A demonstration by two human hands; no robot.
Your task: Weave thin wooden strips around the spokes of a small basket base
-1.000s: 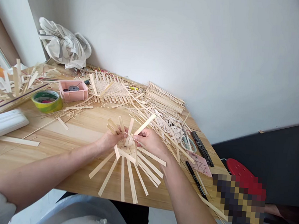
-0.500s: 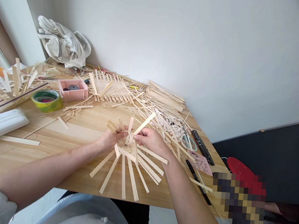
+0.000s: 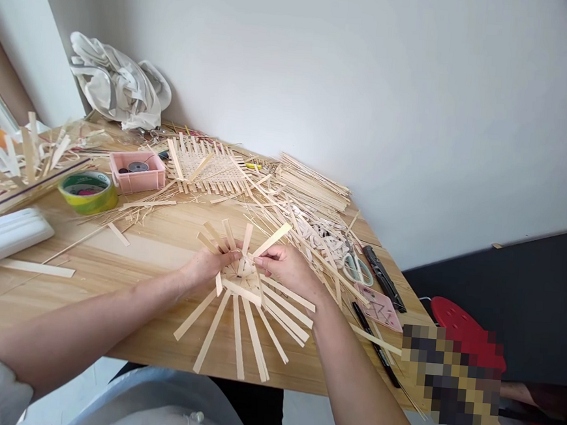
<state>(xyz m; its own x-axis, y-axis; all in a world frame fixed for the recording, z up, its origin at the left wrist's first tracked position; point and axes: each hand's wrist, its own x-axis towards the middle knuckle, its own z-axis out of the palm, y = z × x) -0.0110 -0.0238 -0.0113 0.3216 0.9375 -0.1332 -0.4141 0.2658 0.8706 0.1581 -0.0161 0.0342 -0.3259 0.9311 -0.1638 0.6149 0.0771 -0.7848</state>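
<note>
Left of the woven piece (image 3: 242,288), whose pale strips fan out over the wooden surface (image 3: 152,320), sit a green-and-yellow tape roll (image 3: 89,192) and a pink box (image 3: 138,173). The left hand (image 3: 207,264) pinches the piece's far left rim, fingers closed. The right hand (image 3: 286,266) pinches its far right rim, fingers closed too. Right of the piece lie scissors (image 3: 357,271) and a black pen (image 3: 376,344).

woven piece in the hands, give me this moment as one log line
left hand: pinching woven piece | right hand: pinching its strips | tape roll: on table
</note>
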